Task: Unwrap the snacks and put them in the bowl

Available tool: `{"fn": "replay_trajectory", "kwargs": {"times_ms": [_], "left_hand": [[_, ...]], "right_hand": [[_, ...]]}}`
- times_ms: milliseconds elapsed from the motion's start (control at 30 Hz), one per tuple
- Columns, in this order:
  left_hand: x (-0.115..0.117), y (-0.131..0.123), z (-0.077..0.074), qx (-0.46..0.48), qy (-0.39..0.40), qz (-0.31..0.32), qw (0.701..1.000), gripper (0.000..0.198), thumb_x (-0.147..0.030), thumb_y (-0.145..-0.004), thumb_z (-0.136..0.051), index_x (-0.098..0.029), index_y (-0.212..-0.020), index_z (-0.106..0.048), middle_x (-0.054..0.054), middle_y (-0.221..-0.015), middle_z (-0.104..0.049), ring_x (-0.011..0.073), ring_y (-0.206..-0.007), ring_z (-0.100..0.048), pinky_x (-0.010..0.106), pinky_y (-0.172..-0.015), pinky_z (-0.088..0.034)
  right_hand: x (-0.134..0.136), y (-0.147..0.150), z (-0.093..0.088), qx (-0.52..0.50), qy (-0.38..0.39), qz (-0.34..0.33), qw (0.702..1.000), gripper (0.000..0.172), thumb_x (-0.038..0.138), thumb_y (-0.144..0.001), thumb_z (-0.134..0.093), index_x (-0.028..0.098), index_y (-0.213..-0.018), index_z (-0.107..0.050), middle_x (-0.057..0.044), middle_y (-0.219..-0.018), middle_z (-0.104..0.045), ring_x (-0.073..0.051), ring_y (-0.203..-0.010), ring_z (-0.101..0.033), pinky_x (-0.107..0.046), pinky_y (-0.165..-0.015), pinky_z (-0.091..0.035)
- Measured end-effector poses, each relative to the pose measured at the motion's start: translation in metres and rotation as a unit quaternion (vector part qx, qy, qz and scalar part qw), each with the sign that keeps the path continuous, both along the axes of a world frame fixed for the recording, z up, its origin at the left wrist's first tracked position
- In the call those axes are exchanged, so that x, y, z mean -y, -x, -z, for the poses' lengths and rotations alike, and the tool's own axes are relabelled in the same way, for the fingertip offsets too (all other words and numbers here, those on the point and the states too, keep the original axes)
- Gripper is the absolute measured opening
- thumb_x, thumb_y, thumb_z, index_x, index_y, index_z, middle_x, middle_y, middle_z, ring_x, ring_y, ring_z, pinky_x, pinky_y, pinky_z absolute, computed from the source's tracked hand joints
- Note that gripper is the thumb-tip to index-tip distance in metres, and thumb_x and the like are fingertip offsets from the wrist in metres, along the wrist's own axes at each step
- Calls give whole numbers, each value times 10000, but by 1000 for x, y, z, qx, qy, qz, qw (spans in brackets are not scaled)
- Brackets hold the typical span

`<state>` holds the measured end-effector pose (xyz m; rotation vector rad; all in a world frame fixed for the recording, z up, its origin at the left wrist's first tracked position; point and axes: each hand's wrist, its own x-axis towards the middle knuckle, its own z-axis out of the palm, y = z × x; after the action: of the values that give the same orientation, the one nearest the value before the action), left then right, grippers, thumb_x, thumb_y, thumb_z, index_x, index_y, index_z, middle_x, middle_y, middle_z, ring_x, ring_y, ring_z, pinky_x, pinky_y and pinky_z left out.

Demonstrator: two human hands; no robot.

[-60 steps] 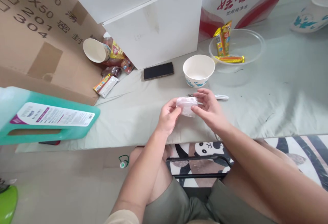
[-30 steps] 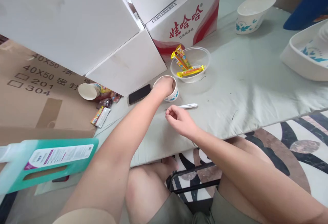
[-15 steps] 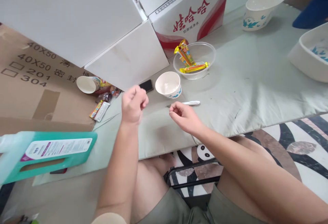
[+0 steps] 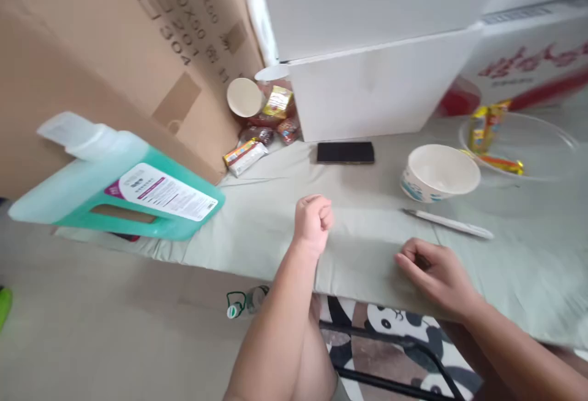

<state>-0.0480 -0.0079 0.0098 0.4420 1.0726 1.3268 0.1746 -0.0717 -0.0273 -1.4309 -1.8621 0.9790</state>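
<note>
My left hand is closed in a fist above the cloth, in front of the black phone, with nothing seen in it. My right hand rests low near the table's front edge, its fingers curled in against the thumb around an apparently bare hollow. Just beyond it lies a slim white pen-like tool with a dark pointed tip, untouched. Behind that stands a white paper bowl with a blue leaf print. A clear plastic bowl holding yellow-wrapped snack sticks is farther right, partly blurred.
A jug of green liquid stands at the left by a big cardboard box. White cartons line the back. Wrapped snacks and a tipped paper cup sit in the corner between. Below the front edge is a black metal bar.
The view has swung left, so the bowls and cartons now appear farther right and the phone shows whole. Both hands stay closed, now lower and nearer the front edge relative to the bowl.
</note>
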Motion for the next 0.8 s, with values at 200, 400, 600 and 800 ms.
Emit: {"fn": "replay_trajectory", "kwargs": {"times_ms": [200,400,600,800], "left_hand": [[-16,44,-5,106,0,-79,991,433,-149,-614,-583,-219,-521,-165,-101,-466,-122,16,-366,-124,208,-391,-86],[-17,75,-5,169,34,-137,975,440,-136,-647,-568,-216,-542,-148,-95,-484,-90,26,-378,-108,227,-403,-70],[-22,84,-3,216,72,-140,964,474,-115,-669,-581,-225,-593,-127,-96,-488,-74,31,-383,-105,234,-413,-63],[-25,89,-4,235,70,-133,960,437,-91,-669,-539,-222,-581,-132,-91,-473,-78,35,-377,-92,240,-413,-47]], "right_hand": [[-57,74,-2,34,-76,-46,995,220,398,-933,-520,248,-805,-619,-45,-747,-690,-210,-676,-639,-335,-648,-491],[-189,229,-17,134,-209,-186,951,309,174,-834,-544,196,-1133,-619,-122,-1168,-685,-275,-1063,-641,-403,-902,-506],[-260,344,-23,326,-252,-336,847,786,-6,-720,-621,163,-1469,-451,-168,-1556,-453,-355,-1444,-374,-495,-1150,-310],[-249,338,-32,408,-224,-314,828,703,214,-724,-725,153,-1392,-513,-228,-1367,-556,-419,-1223,-559,-535,-1027,-406]]}}
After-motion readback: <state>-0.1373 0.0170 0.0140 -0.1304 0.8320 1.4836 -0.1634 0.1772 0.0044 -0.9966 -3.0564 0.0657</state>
